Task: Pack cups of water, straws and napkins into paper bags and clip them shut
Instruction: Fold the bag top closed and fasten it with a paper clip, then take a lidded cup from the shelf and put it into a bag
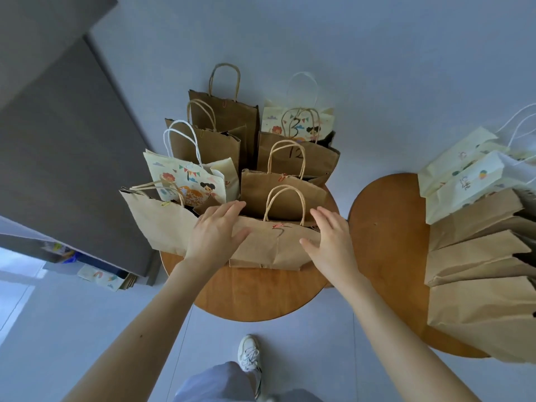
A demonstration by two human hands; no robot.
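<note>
Left hand [216, 230], right hand [330, 236]: fingers straight, clipped brown paper bag [269, 245] between them on round wooden worktop [261, 291]; likely positioning; next, let go.

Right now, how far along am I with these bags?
On the left table, several standing bags show clips at the top. Your left hand and right hand are on the front bag, whose red clip is on. The flat bags on the right table look unfilled.
</note>
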